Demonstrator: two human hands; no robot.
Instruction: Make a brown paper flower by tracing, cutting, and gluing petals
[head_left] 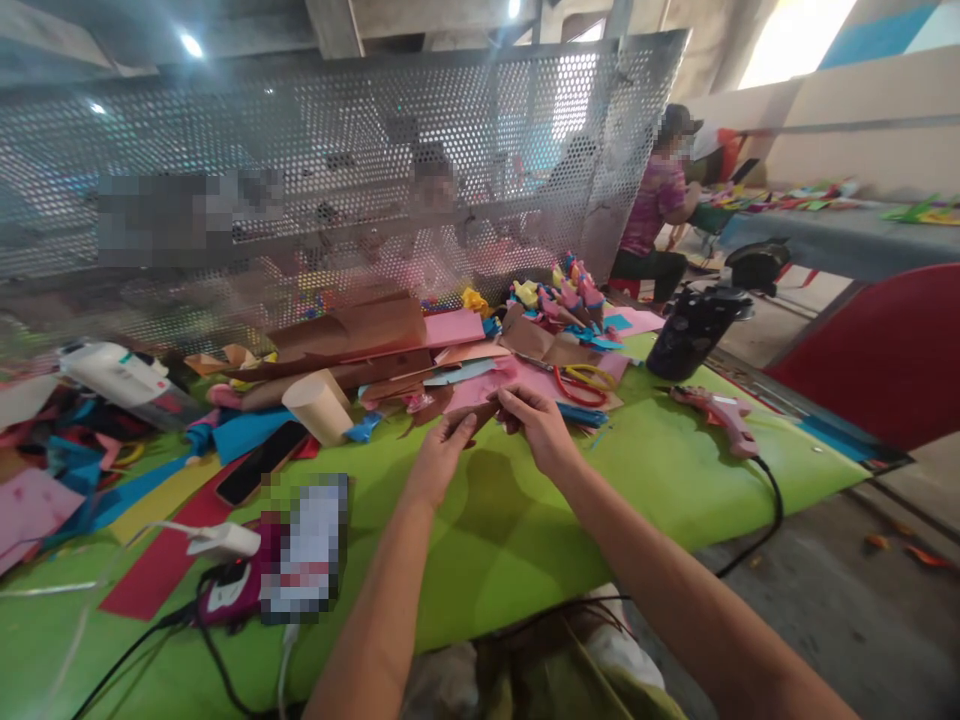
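Both my hands come together over the green tabletop (645, 500), with a small brown piece of sheet material (482, 415) between them. Whether it is paper or felt I cannot tell. My left hand (445, 445) pinches its left end between thumb and fingers. At the other end, the fingertips of my right hand (536, 425) are closed on it. Just beyond my right hand lie scissors with red handles (581, 390) and a yellow-handled pair (592, 376). A pink glue gun (724, 418) rests to the right, its black cord hanging off the edge.
A perforated metal panel (315, 200) stands behind coloured sheets and brown rolls (349, 335). On the right is a black tumbler (694, 330). To the left are a beige roll (319, 405), phones (262, 462), a magenta power strip (232, 595) and cables. Another person (654, 210) sits further back.
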